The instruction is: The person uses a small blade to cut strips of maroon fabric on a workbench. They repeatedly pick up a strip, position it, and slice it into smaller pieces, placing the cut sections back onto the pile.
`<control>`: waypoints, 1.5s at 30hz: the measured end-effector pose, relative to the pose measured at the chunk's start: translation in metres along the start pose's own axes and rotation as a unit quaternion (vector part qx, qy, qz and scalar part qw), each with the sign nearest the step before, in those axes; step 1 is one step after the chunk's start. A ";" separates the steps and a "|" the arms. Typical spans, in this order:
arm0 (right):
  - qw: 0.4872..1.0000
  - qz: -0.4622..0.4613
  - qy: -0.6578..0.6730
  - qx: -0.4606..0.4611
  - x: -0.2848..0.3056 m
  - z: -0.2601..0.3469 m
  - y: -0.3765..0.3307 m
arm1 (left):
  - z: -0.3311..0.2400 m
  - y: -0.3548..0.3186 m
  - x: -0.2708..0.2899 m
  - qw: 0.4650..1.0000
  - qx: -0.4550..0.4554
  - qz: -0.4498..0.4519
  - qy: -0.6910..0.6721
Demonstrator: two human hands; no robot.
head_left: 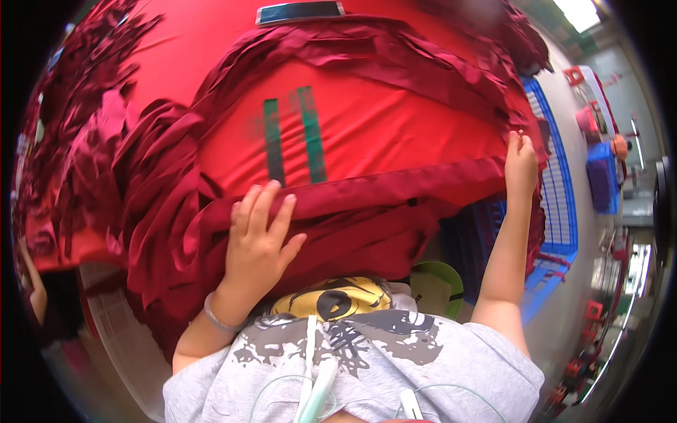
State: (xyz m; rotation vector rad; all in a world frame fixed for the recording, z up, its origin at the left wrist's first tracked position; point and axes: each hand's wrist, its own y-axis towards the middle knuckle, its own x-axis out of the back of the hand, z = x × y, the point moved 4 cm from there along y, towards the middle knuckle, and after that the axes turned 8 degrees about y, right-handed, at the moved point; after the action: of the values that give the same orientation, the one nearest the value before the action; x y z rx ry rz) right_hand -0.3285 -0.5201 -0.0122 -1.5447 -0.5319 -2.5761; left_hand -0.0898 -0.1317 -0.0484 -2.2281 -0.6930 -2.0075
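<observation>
A long strip of maroon fabric [395, 185] lies folded along the near edge of a red-covered table [395, 113]. My left hand [257, 236] rests flat on it with fingers spread. At the strip's right end my right hand [521, 166] is closed, thumb and fingertips pinching the maroon fabric; a tiny bright speck shows at the fingertips, too small to name. More of the fabric loops around the far side and bunches in a heap [159, 166] to the left. Part of it hangs over the table edge in front of my body.
Two dark green tape strips [310, 134] mark the table. A phone-like dark device [300, 12] lies at the far edge. Cut maroon pieces [88, 151] pile up at left. Blue plastic crates [557, 176] stand at right, a green bin [438, 287] below. Another person's arm [32, 282] shows far left.
</observation>
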 end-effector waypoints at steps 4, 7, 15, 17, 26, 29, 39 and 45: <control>0.941 0.249 0.212 0.091 -0.018 0.120 -0.112 | 0.002 0.000 -0.004 0.998 -0.010 -0.034 -0.046; 0.872 0.281 0.315 0.247 -0.044 0.151 -0.168 | 0.000 -0.001 -0.006 0.999 -0.023 -0.039 -0.021; 0.869 0.241 0.126 0.414 -0.043 0.184 -0.228 | -0.001 -0.002 -0.010 0.998 -0.011 -0.062 -0.004; 0.876 0.218 0.107 0.418 -0.042 0.184 -0.228 | -0.003 -0.001 -0.010 0.997 -0.009 -0.077 0.005; 0.909 0.087 0.196 0.357 -0.066 0.188 -0.212 | -0.004 0.001 -0.010 0.998 -0.006 -0.053 0.018; 0.928 0.052 0.270 0.250 -0.061 0.183 -0.193 | -0.003 -0.002 -0.011 0.998 -0.001 -0.055 0.023; 0.874 0.176 0.188 0.413 -0.060 0.195 -0.228 | 0.005 -0.003 -0.008 0.997 -0.012 -0.058 -0.049; 0.901 0.051 0.291 0.318 -0.067 0.196 -0.204 | 0.005 -0.004 -0.008 0.997 -0.012 -0.062 -0.052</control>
State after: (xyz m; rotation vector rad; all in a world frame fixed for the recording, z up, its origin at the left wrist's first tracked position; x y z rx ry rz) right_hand -0.1832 -0.2691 -0.0371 -0.5436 -1.0271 -2.2603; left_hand -0.0867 -0.1282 -0.0580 -2.3740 -0.8413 -1.9733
